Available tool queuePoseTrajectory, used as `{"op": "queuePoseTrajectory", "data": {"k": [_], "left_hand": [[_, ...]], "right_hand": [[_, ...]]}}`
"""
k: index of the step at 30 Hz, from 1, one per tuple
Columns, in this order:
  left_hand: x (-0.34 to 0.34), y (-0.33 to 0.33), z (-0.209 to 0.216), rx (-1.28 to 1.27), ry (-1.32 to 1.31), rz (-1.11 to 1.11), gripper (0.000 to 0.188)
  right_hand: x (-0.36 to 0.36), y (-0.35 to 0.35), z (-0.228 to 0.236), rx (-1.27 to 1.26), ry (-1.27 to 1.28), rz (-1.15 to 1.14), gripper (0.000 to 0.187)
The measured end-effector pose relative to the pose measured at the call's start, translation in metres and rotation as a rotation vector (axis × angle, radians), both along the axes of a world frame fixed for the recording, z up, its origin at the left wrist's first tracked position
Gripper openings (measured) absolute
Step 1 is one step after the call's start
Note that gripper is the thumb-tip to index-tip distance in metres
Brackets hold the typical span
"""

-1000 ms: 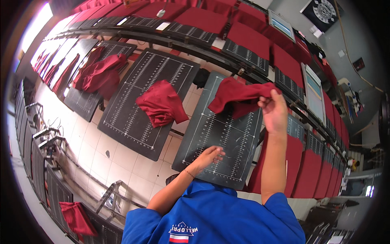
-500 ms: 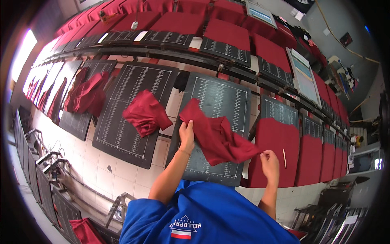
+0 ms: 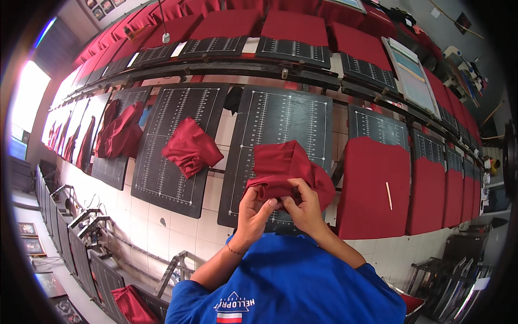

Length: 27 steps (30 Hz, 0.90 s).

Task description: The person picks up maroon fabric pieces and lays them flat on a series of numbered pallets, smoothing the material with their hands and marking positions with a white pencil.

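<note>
A crumpled piece of dark red fabric (image 3: 288, 167) is bunched over the lower half of the black board with white ruler markings (image 3: 291, 119) in front of me. My left hand (image 3: 253, 213) pinches its near edge between thumb and fingers. Close beside it, my right hand (image 3: 306, 208) grips the same edge, the two thumbs almost meeting. Folds of the cloth hide some of my fingertips. To the left, another crumpled red fabric piece (image 3: 191, 148) lies on a neighbouring marked board (image 3: 156, 162). On the right, a red fabric piece (image 3: 372, 183) is spread flat over its board.
A thin pale stick (image 3: 389, 195) rests on the flat red fabric. Beyond the boards runs a dark metal rail (image 3: 216, 67), with a farther row of red-covered boards behind it. A framed screen (image 3: 413, 75) leans at the upper right. Metal frames (image 3: 178, 270) stand at the lower left.
My right hand has come left from the fabric's far right end to beside my left hand. The stretched fabric is now gathered near me, and my left hand has moved closer to my body.
</note>
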State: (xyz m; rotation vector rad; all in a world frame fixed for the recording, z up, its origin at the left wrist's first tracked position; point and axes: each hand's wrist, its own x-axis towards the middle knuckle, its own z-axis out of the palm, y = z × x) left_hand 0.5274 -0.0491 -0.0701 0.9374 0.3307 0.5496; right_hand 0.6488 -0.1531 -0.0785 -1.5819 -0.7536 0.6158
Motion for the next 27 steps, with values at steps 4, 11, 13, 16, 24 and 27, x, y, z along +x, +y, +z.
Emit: {"op": "queuePoseTrajectory", "data": {"k": [4,11,13,16,24,27], "left_hand": [[-0.006,-0.004,-0.007,0.051,-0.078,0.036,0.040],[-0.016,-0.003,0.010,0.144,-0.158,0.001,0.035],[-0.019,0.002,0.002,0.167,-0.068,-0.070,0.037],[-0.026,0.010,0.001,0.138,-0.053,-0.135,0.035],[-0.037,0.018,0.006,-0.044,-0.090,-0.074,0.018],[-0.039,0.026,0.007,0.019,-0.040,-0.101,0.012]], "right_hand": [[-0.003,-0.001,0.007,0.094,0.034,0.036,0.025],[-0.021,-0.004,0.024,0.190,-0.178,-0.073,0.017],[-0.021,-0.003,0.025,0.164,-0.365,-0.065,0.011],[-0.033,0.001,0.023,0.177,-0.302,-0.101,0.004],[-0.060,0.007,0.022,0.236,-0.099,-0.160,0.003],[-0.061,0.009,0.024,0.232,-0.104,-0.154,0.003]]}}
